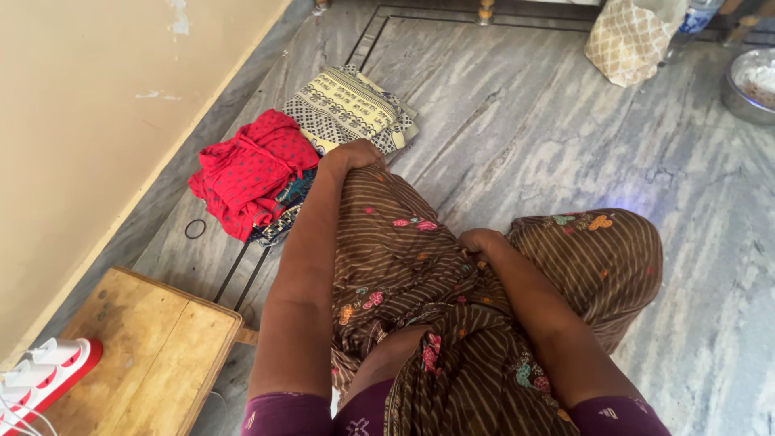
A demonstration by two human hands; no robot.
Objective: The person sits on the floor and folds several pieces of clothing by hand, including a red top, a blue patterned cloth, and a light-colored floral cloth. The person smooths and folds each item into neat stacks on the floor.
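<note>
1. Left hand (353,155): fingers curled tight over the far edge of the brown cloth (420,266), gripping it, close by the folded pile.
2. Right hand (482,241): fingers bunched into the middle of the brown cloth, pinching a fold of it; fingertips hidden in the fabric.
3. Brown cloth: striped, with small coloured motifs, draped over the lap and spilling onto the floor (565,137) to the right; rumpled, not yet squared into a neat fold.
4. Folded already, by the look of it: a red garment (250,173) and a cream patterned cloth (343,109), stacked side by side on the floor near the wall (89,121), a darker printed piece peeking from beneath the red one.
5. Judged progress: at least two pieces finished and set aside, the brown one in hand and barely started.
6. Nearby: a wooden board (145,355) at the lower left, a red-and-white power strip (44,375) at its corner, a thin ring (195,228) on the floor beside the red garment.
7. Far right corner: a patterned bag (630,40) and a metal bowl (747,85), well apart from the hands.
</note>
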